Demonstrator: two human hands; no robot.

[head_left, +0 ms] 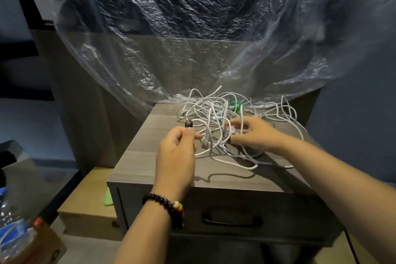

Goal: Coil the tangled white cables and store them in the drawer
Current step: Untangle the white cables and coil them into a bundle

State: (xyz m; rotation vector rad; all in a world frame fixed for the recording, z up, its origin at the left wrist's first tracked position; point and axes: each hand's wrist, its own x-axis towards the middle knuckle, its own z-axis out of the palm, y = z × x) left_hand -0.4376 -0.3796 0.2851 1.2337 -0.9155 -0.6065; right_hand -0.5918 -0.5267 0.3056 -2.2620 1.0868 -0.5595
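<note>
Lying in a loose tangle on the top of a grey wood-grain cabinet (137, 169), the white cables (216, 111) occupy the rear half of the top, from about the middle to the right edge, with loops spilling toward the rear right corner. A small green item (234, 104) sits within the tangle near the rear edge; its kind cannot be told

Head view, hands:
- The left hand (176, 156) is raised over the middle of the top, fingers curled, with thumb and forefinger pinching a cable end. A white plug projects to the right of the fingertips, and the strand runs from it into the tangle
- A dark bead bracelet (169, 206) is worn on the left wrist
- The right hand (255, 133) is at the front of the tangle, toward the right edge. Its fingers are curled round several strands and a white plug, gripping them. Loops pass over and under the fingers

Head view, storage:
- The drawer (231, 210) forms the front face of the cabinet, below the front edge of the top. It is closed. A black handle (232, 219) is on its front

Head view, surroundings:
- A crinkled clear plastic sheet (192, 28) hangs behind the cabinet; its lower edge meets the rear edge of the top, just beside the cables
- A cardboard box (85, 203) stands on the floor to the left of the cabinet
- A plastic bottle (10, 221) is at the lower left corner of the view, well apart from the cabinet
</note>
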